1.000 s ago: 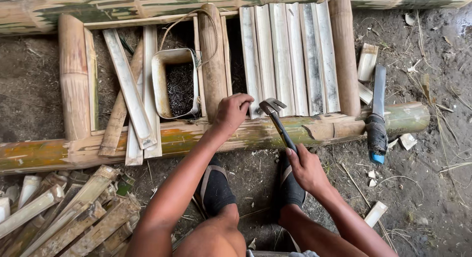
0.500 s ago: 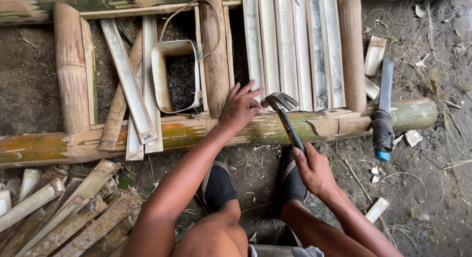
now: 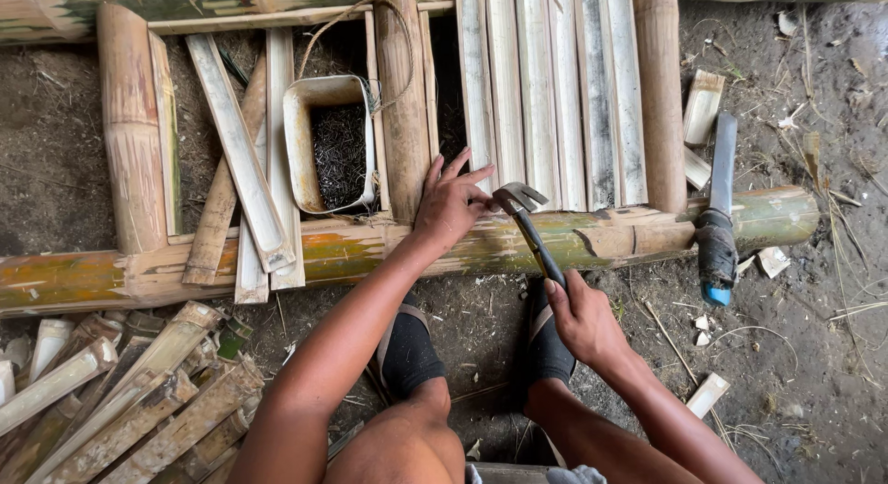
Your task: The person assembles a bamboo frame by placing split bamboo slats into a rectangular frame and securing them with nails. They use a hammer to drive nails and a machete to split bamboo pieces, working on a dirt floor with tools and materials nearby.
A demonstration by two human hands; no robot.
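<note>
hammer (image 3: 520,202) has dropped onto the slat (image 3: 479,95) end since a second ago, right hand (image 3: 581,319) fist-tight on its handle, left hand (image 3: 450,204) fingers spread, pinning the slat.

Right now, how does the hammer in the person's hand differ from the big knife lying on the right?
The hammer is gripped by the right hand, its claw head against the slats beside the left hand; the knife lies untouched across the bamboo pole. The hammer's handle is slim and dark; the knife's is thick, wrapped black with a blue end. Both are handled metal tools.
</note>
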